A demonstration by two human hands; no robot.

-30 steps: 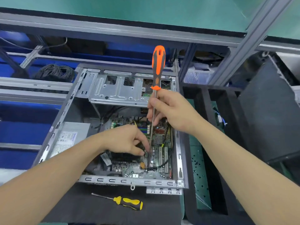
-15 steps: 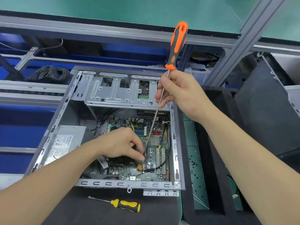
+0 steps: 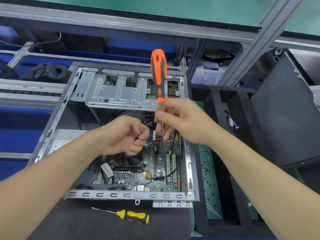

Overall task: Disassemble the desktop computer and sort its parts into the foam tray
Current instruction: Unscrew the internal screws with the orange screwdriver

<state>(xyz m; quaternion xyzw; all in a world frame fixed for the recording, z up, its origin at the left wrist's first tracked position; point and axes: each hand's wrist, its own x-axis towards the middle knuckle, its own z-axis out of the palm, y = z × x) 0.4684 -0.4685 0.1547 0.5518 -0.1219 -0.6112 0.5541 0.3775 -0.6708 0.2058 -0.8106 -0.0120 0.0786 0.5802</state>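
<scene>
The open desktop case (image 3: pixel 121 195) lies on its side, with the green motherboard (image 3: pixel 155 179) and the black CPU fan (image 3: pixel 129 162) exposed. My right hand (image 3: pixel 183 122) pinches the metal shaft of a long orange screwdriver (image 3: pixel 158 75), handle up, tip down over the board. My left hand (image 3: pixel 124 135) hovers above the fan with its fingers curled into a loose fist; whatever is inside it is hidden. The black foam tray (image 3: pixel 216 104) stands right of the case.
A yellow screwdriver (image 3: pixel 133 216) lies on the dark mat in front of the case. Several small screws (image 3: pixel 207 175) sit in a tray compartment. A black side panel (image 3: pixel 280 118) leans at the right. The power supply (image 3: pixel 64 141) and drive cage (image 3: pixel 119 90) remain in the case.
My left hand has lifted off the motherboard and curled into a fist. My right hand brought the orange screwdriver back toward upright, lower and to the left.
</scene>
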